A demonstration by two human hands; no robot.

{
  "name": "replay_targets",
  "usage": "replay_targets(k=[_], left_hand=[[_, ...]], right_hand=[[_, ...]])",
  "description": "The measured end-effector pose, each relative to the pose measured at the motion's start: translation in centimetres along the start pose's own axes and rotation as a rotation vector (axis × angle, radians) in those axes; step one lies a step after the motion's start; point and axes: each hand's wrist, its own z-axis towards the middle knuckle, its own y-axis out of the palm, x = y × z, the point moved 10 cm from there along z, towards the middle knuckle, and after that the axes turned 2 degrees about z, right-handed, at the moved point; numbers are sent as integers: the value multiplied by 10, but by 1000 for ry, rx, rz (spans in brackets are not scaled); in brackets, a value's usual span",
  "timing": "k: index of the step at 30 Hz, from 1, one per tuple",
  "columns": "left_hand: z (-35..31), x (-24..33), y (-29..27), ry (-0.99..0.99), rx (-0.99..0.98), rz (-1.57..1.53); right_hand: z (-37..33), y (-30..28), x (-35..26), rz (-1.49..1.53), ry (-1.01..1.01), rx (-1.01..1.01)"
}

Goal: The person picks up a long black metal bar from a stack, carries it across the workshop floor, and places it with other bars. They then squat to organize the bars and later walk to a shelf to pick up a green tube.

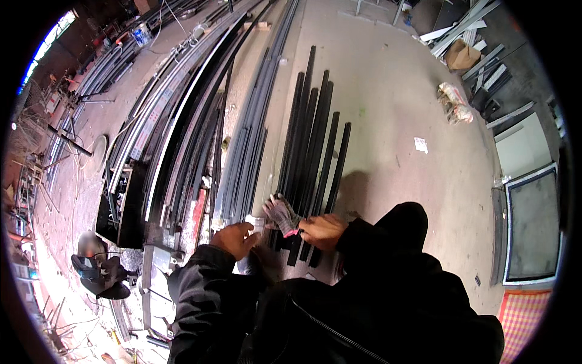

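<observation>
My right hand (325, 232) is closed on the cuff of a grey knitted work glove (282, 215) with a pink edge. The glove's fingers point away and to the left, over the near part of a row of long black bars (314, 139). These bars lie side by side on the floor, with uneven far ends. To the left of the glove, my left hand (234, 240) has bent fingers, its thumb apart from them, and nothing visible in its grasp. Just beyond its fingertips is a small white thing (255, 223) that I cannot make out.
Grey bars (244, 164) and stacks of long metal profiles (171, 115) lie to the left. A black open box (134, 209) and a welding mask (100, 276) are nearer. At right are a framed panel (531, 227), a crumpled plastic bag (453, 103) and a checked cloth (522, 318).
</observation>
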Motion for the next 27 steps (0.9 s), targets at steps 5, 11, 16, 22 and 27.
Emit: replay_targets(k=[5,11,16,22,27], left_hand=[[1,3,-1,-28,-31,-34],[3,5,-3,2,4,-45],[7,12,-5,74,44,-25],[2,6,-4,28,33,10],[3,4,-2,-61,-23,-21]], right_hand=[[1,5,4,18,-24,23],[-1,5,7,-29,14,4],[-3,3,10,-10,5,15],[0,-2,-3,-7,-47,0],[-7,-9,-11,10,-114,59]])
